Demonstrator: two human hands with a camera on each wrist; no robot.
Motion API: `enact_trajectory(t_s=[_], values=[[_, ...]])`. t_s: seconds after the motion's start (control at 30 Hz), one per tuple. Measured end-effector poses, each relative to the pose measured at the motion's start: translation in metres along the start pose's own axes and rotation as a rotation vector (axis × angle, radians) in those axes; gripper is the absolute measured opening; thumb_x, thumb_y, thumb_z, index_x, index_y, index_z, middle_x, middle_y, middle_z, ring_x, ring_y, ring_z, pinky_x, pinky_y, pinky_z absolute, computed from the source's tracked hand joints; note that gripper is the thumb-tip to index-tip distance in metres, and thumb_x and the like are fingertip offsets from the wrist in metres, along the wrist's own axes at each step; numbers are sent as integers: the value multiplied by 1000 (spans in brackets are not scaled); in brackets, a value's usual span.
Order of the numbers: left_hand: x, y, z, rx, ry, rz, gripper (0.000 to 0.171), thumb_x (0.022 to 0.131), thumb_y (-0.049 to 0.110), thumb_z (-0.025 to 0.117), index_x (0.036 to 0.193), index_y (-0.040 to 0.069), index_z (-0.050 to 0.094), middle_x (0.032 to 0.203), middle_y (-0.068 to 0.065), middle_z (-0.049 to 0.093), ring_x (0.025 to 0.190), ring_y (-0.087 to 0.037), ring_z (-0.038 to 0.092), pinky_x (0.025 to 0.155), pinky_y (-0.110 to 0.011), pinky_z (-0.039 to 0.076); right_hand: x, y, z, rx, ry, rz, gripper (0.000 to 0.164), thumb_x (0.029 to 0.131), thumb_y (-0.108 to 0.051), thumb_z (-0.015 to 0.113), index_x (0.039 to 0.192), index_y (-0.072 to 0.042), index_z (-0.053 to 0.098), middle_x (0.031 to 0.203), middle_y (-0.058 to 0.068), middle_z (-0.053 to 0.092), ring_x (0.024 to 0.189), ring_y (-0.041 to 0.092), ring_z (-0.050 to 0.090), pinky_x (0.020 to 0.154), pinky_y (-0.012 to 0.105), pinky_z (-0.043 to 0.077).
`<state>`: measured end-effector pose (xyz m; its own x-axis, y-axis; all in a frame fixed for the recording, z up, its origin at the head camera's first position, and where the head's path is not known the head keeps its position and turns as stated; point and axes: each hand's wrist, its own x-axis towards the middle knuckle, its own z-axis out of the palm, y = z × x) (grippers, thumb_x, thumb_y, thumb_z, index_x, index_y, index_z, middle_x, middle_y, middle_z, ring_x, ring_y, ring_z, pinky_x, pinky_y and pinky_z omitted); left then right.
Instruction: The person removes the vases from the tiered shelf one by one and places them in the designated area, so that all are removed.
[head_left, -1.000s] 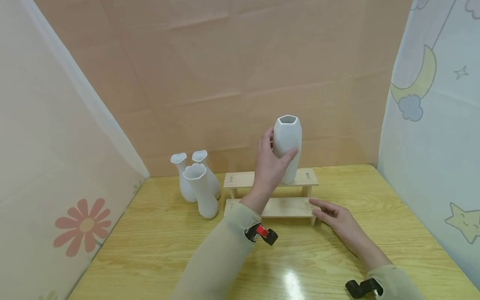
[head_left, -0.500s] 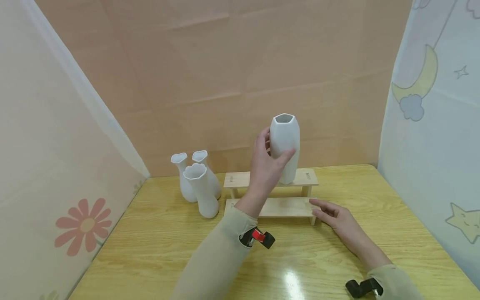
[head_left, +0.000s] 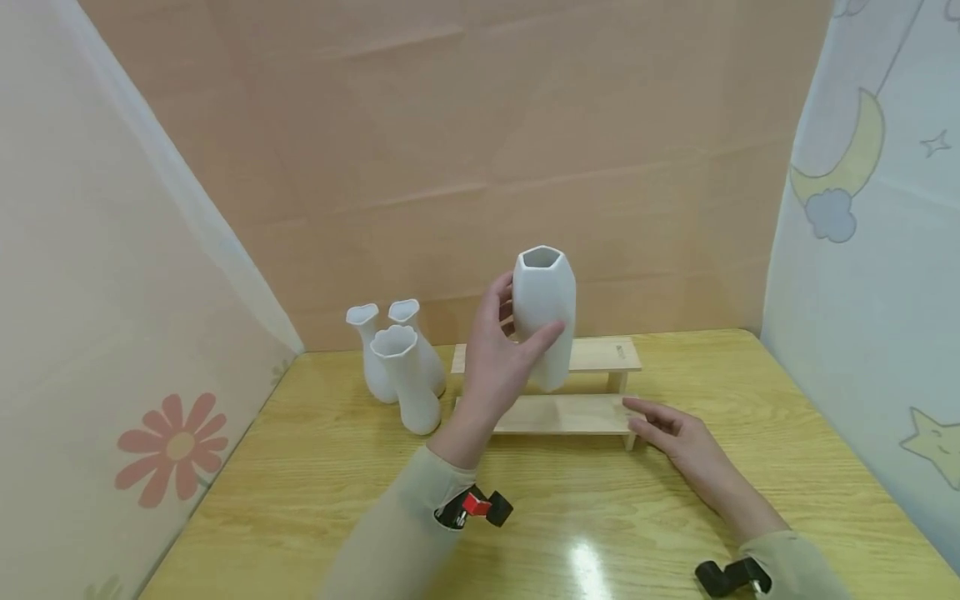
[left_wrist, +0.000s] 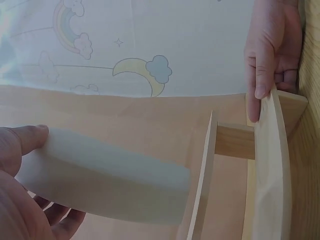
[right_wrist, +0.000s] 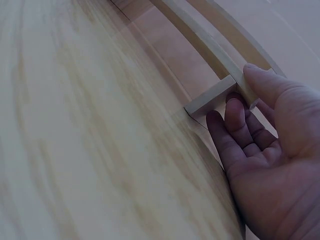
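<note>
My left hand (head_left: 495, 358) grips a white faceted vase (head_left: 545, 304) with a five-sided mouth, thumb on its near side and fingers round the left. The vase is nearly upright, its base in front of the upper board of a two-tier wooden stand (head_left: 562, 412). In the left wrist view, a narrow gap separates the vase base (left_wrist: 170, 195) from the nearest board (left_wrist: 204, 175). My right hand (head_left: 678, 442) holds the right end of the lower board. Its thumb lies on top and its curled fingers are underneath, as the right wrist view shows around the board end (right_wrist: 245, 92).
Three white vases with wavy rims stand close together left of the stand; the front one (head_left: 408, 383) has a scalloped mouth. All is on a wood-grain table (head_left: 315, 500). A peach cloth (head_left: 420, 167) hangs behind, with printed cloths at both sides.
My left hand has carried the faceted vase left and toward me, so its base is off the upper board. The right hand keeps its hold on the stand.
</note>
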<state>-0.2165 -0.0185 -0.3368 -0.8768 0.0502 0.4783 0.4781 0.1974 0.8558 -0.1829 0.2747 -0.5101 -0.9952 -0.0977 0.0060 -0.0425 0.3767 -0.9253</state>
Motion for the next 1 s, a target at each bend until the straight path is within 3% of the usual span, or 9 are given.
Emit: enact_trajectory(t_s=[0.17,0.47,0.63,0.83,1.0], values=[[-13,-3,-18,-1,0,-15,78,91,23,95,156,31,54,143,4,62,129,-20,63,107,-49,56,1,2,-1,23,-7,1,59,112,-45,66,163,-18,56,170,17,45,150,35,42,95,11,46],[-38,-8,-59,1,24,-42,78,89,17,95,155,28,54,143,0,62,130,-25,62,109,-49,55,1,1,-3,-1,10,-1,57,112,-45,66,162,-19,58,157,12,55,123,14,52,93,18,50],[-52,-13,-80,12,43,-70,82,89,15,96,157,26,52,145,-2,60,130,-26,62,111,-49,55,0,1,-5,-2,7,13,58,112,-46,65,163,-19,57,158,12,54,126,18,50,93,17,50],[-67,-16,-105,70,56,-114,84,90,15,95,159,25,49,148,-2,58,133,-27,60,113,-49,53,1,2,-6,-9,-1,16,59,112,-47,65,164,-19,56,169,15,47,142,23,45,94,12,47],[-79,-22,-125,129,73,-139,85,90,15,95,160,22,47,148,-4,57,133,-27,60,112,-48,53,2,2,-5,-6,4,10,59,112,-46,65,163,-19,56,164,15,51,131,15,50,93,14,48]])
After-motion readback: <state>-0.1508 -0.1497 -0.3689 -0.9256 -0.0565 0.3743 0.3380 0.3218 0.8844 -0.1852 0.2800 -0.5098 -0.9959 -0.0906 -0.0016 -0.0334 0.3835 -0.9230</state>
